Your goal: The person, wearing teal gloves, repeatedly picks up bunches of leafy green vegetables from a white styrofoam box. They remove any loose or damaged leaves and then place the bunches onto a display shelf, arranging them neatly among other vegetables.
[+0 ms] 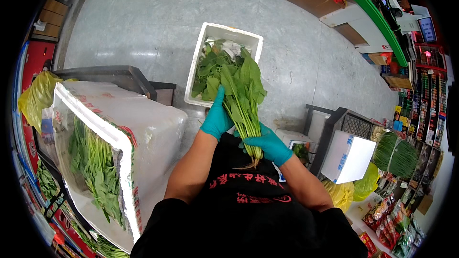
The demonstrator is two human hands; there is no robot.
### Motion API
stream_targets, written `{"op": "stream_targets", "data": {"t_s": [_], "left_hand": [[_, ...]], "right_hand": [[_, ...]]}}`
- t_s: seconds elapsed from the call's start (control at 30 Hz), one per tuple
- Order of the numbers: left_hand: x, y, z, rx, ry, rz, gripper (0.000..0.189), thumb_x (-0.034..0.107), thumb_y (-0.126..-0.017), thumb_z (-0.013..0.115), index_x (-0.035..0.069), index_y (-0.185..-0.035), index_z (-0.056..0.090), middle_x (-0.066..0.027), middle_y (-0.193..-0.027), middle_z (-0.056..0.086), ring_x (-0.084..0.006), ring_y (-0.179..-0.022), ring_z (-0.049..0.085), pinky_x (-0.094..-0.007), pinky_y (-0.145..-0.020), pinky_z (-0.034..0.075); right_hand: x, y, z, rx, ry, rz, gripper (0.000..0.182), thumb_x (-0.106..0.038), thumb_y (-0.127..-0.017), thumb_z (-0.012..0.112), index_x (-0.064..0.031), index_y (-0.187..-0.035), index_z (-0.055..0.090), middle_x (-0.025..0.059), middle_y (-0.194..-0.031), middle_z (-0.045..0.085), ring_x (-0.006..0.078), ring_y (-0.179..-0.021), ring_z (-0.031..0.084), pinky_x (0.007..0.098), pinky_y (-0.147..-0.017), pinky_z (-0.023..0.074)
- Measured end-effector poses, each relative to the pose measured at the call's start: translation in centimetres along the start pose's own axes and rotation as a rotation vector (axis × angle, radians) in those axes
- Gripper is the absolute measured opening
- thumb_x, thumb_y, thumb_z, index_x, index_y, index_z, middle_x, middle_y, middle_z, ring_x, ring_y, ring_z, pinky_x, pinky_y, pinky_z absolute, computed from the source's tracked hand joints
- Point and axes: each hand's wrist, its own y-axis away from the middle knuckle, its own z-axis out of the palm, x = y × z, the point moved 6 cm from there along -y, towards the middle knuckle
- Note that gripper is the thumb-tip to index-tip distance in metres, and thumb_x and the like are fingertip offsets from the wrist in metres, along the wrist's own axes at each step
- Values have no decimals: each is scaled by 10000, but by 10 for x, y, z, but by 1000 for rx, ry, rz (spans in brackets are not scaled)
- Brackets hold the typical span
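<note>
In front of my body I hold a bunch of leafy greens, spinach by its look (244, 104), with leaves pointing away from me. My right hand (270, 145), in a teal glove, is closed around the stems just above the pinkish roots. Also gloved, my left hand (218, 118) supports the bunch from the left side, its thumb raised along the leaves and its fingers hidden behind the stems. Beyond the bunch, a white foam box (193, 75) on the floor contains loose green leaves (211, 64) and some crumpled whitish material (232, 48).
At left, a large foam box (157, 122) lies tilted, with more greens (95, 168) inside. A white carton (348, 156), yellow bags (340, 193) and a tied bundle of thin green stalks (396, 154) stand at right. A green-edged counter (373, 18) is at upper right.
</note>
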Motion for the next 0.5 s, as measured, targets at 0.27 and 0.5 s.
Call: {"op": "stream_targets", "data": {"t_s": [0.27,0.5], "left_hand": [[-18,68,-30,376,-412,77,823,636,-869,458,52,-1422,286,-132,-1309,444,-286,-1231,436,-459,-1035,350],[-30,69,20,205,-344,330,633,495,-933,469,76,-1396,359,-117,-1365,440,-273,-1225,457,-432,-1036,372]], "right_hand": [[8,-6,-6,35,70,-187,682,46,-778,668,-38,-1379,358,111,-1142,597,196,-936,628,321,-761,544],[22,29,0,-210,277,-255,667,-5,-754,711,-51,-1342,399,69,-1099,592,175,-934,602,302,-792,517]]}}
